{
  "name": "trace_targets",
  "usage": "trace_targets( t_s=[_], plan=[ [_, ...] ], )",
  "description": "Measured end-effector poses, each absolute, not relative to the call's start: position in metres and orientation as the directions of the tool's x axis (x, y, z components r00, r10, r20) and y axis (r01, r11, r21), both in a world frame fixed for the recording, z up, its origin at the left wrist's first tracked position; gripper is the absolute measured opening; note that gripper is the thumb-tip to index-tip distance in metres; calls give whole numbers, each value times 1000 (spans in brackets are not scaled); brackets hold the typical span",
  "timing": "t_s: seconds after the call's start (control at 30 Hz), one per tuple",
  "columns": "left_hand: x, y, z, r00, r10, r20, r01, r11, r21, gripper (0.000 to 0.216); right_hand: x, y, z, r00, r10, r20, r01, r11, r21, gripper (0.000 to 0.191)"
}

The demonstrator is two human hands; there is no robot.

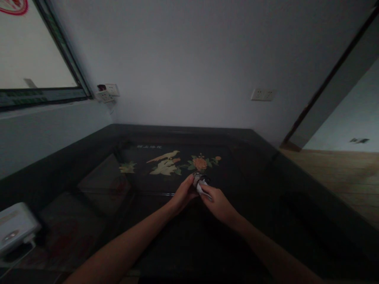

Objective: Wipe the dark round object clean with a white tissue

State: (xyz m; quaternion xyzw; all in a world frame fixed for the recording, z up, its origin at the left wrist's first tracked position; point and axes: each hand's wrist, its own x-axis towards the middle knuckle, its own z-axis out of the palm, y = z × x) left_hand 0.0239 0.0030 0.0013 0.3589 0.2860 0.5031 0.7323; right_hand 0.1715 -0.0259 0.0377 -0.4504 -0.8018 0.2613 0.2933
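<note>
Both my hands meet over the middle of a dark glossy table (266, 185). My left hand (184, 194) and my right hand (216, 202) are closed together on a small object (200, 183), grey and white with a dark part; the dim light hides what it is. The fingers of both hands pinch it from either side, just above the tabletop. Behind the hands, the table bears an inlaid picture of a pale bird (166, 162) and an orange flower (200, 162).
A white device (14, 227) with a cable lies at the table's left front edge. Wall sockets (108, 92) sit at the left corner, and another socket plate (262, 94) on the back wall. A window (32, 51) is at left, a doorway and wooden floor (340, 173) at right.
</note>
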Motion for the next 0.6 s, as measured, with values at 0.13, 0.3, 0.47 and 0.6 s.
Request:
trace_targets(
  t_s=[0.13,0.3,0.47,0.6],
  plan=[
    [25,1,6,373,928,12,-600,232,766,45,174,-20,37,-315,932,182,279,274,-921,22],
    [25,1,4,361,932,18,-627,228,745,34,176,-19,38,-230,963,143,108,171,-979,35],
    [25,3,0,340,940,0,-617,224,754,34,171,-24,40,-312,932,181,181,246,-952,31],
    [26,7,-5,334,941,-53,-635,265,726,39,165,-30,40,-357,905,233,278,341,-898,31]
  ],
)
